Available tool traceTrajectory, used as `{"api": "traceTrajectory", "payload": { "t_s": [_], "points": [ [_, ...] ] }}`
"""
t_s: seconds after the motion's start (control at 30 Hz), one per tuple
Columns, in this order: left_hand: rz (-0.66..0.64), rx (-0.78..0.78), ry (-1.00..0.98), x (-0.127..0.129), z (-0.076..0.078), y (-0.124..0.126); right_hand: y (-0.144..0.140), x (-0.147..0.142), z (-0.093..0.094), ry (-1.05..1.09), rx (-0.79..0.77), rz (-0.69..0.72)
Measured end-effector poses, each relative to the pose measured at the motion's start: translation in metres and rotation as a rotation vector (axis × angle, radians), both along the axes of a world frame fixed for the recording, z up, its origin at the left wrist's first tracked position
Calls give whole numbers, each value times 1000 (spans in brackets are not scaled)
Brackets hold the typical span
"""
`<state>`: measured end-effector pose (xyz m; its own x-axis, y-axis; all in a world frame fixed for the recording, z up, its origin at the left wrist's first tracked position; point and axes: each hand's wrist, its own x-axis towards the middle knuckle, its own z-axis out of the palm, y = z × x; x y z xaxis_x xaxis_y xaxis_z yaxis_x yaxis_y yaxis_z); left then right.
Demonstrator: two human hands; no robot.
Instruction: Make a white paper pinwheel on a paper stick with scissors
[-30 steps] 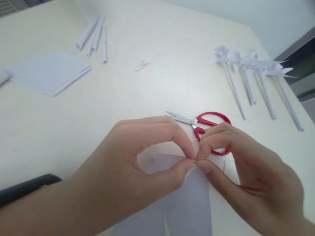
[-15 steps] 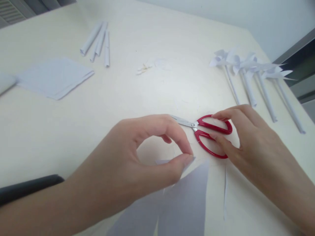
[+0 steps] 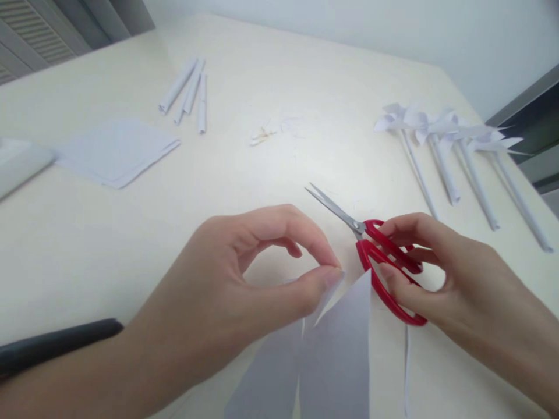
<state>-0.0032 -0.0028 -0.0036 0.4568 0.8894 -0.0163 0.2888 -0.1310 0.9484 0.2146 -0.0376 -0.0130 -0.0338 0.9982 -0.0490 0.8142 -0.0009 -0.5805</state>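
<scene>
Between thumb and index finger, my left hand (image 3: 257,267) pinches a corner of a white sheet of paper (image 3: 334,355). The paper has slits cut into it and hangs toward the bottom edge of the view. My right hand (image 3: 445,267) grips red-handled scissors (image 3: 388,250), thumb at the lower loop and fingers at the upper one. The blades point up and left, slightly parted, away from the paper. A thin white strip (image 3: 407,366) lies below the scissors.
Several paper pinwheels (image 3: 441,131) on rolled sticks lie at the right. Several rolled paper tubes (image 3: 179,87) and stacked square sheets (image 3: 122,148) lie at the left, beside a white packet (image 3: 21,163). Small cotton swab pieces (image 3: 262,137) rest mid-table. A dark rod-like object (image 3: 61,343) is at lower left.
My right hand has taken a firmer hold of the scissors, and their blades have swung upward. My left hand keeps its pinch on the paper. The view has shifted slightly.
</scene>
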Motion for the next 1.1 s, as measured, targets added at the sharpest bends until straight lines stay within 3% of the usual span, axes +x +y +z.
{"api": "traceTrajectory", "payload": {
  "t_s": [0.1, 0.13, 0.23, 0.43, 0.57, 0.73, 1.1],
  "points": [
    [45, 100, -80, -1, -6, -1, -1, -7, 1, 257, -43, 8],
    [45, 58, -41, -1, -9, -2, -1, -10, 1, 311, -44, 16],
    [60, 103, -91, 0, -15, -2, -3, -17, -1, 381, -39, 41],
    [27, 74, -196, 4, -10, 2, -9, -24, 4, 369, -90, 11],
    [28, -47, -129, 3, -5, 1, -15, -29, 5, 389, -1, 44],
    [40, 37, -162, 2, -11, -2, -20, -31, 5, 247, 113, 11],
    [64, 12, -204, 3, -14, -3, -12, -31, -3, 85, 206, 85]
  ]
}}
